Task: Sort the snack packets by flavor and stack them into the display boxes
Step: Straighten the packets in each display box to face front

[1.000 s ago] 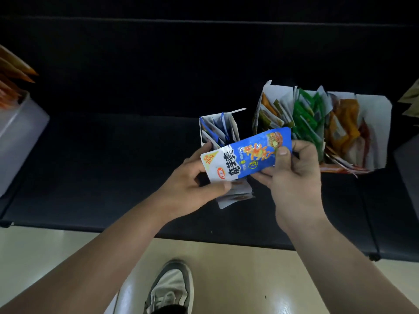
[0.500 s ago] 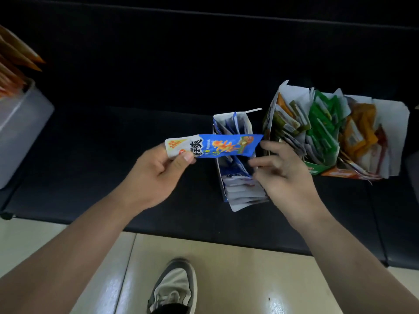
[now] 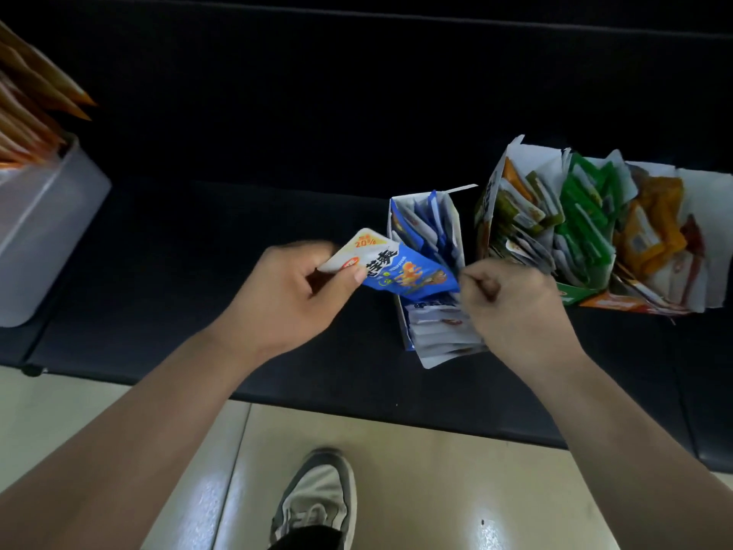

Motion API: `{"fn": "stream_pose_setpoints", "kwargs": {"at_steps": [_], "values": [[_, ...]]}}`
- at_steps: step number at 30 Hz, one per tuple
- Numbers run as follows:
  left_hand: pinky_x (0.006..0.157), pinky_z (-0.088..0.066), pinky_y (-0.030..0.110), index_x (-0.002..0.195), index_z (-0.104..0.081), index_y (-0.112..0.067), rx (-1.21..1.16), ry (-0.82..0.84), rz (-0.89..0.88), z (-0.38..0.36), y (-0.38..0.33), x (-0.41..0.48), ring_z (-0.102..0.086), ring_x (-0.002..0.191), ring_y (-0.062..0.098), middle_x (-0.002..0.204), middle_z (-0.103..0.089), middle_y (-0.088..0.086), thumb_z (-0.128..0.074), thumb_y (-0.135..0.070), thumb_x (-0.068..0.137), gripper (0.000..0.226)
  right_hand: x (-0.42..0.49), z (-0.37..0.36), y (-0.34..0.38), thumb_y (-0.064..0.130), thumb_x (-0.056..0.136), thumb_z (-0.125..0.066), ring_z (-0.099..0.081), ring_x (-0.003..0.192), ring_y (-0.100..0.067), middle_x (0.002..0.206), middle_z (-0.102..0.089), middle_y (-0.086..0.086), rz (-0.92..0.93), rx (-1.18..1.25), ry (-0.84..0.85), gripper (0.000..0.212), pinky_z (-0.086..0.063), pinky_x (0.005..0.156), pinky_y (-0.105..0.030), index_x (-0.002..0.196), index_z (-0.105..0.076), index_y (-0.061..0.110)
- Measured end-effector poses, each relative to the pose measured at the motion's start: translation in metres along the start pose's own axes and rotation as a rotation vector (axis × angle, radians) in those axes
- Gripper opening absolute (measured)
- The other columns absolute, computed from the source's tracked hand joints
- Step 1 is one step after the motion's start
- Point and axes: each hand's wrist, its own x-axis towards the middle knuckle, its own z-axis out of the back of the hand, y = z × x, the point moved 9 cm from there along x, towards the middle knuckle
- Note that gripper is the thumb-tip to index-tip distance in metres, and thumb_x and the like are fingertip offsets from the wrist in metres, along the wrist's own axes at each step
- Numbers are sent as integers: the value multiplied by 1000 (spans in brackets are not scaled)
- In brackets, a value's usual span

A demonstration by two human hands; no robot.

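My left hand [image 3: 293, 295] pinches one end of a blue snack packet [image 3: 400, 267]. The packet slants down to the right, its far end over the narrow blue display box [image 3: 454, 216], which holds several blue packets standing in a row. My right hand [image 3: 511, 307] sits at that box's right wall with its fingers curled over the wall and the packets there. Its fingertips are hidden. To the right stands a wider display box [image 3: 490, 204] with olive, green and orange packets [image 3: 583, 216] in rows.
The boxes stand on a black bench [image 3: 198, 271] with a dark backrest behind. A grey plastic bin [image 3: 47, 232] with orange packets [image 3: 31, 97] sits at the far left. Below the bench are a pale tiled floor and my shoe [image 3: 317, 498].
My right hand let go of the blue packet and curled onto the blue box's right side. My left hand now carries the packet alone and has tilted its far end down toward the box.
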Motion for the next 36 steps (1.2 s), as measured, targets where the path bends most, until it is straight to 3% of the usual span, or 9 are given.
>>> {"fn": "stream_pose_setpoints", "kwargs": {"at_steps": [6,8,12,16,22,26,29,33,36], "values": [[47,-32,9,69,-59,-36,5,11,-157,8,-36,-1,-51,53,5,65,-55,-16,-74,-18,93,34,2,-3,-5,7,93,-67,-63,66,6,72,-70,13,-50,92,53,17,-42,56,-4,91,-79,19],[49,-38,14,76,-69,-33,23,87,-190,0,-41,-3,-56,57,12,70,-57,-12,-76,-20,92,21,3,-4,0,7,94,-66,-64,68,7,75,-70,12,-15,91,49,17,-42,59,-3,93,-79,18],[54,-40,17,87,-76,-21,192,171,-272,-28,-47,-1,-55,62,14,74,-54,-12,-74,-26,92,8,4,15,8,4,95,-64,-65,72,-12,80,-71,-1,50,129,-111,14,-47,61,-16,90,-73,12],[53,-39,18,81,-71,-17,173,209,-311,-48,-55,-2,-53,61,14,74,-52,-12,-75,-22,90,10,4,29,9,11,100,-62,-67,74,-2,82,-72,7,15,279,-173,14,-49,62,-13,97,-72,20],[49,-34,14,68,-44,-26,151,-201,-115,-1,-36,6,-49,57,4,60,-43,-15,-73,-23,94,39,2,19,-2,13,100,-63,-71,76,-18,81,-73,7,-43,366,-159,18,-61,73,-44,92,-72,27],[49,-33,18,68,-52,-13,137,-206,-134,-4,-40,5,-48,58,16,62,-48,-7,-73,-23,94,34,-6,14,-3,12,101,-61,-73,82,-20,85,-75,5,-54,393,-135,24,-61,76,-49,91,-72,31],[50,-31,16,70,-57,-10,119,-118,-183,-22,-43,4,-47,59,17,67,-48,-5,-73,-19,93,30,-9,13,-3,6,101,-57,-74,90,-13,92,-77,7,-60,429,-104,36,-62,85,-40,99,-69,40],[56,-38,15,95,-73,-13,131,58,-232,-52,-45,2,-54,65,9,82,-53,-10,-63,-22,100,14,-13,4,-3,-6,100,-51,-70,104,1,106,-76,8,-105,506,29,50,-55,84,-13,136,-59,28],[57,-40,11,101,-73,-18,50,96,-78,-60,-27,6,-56,66,2,77,-55,-17,-60,-26,102,15,-14,0,2,-11,94,-54,-67,110,2,110,-75,10,-75,469,93,65,-52,84,-10,138,-54,37]]}}
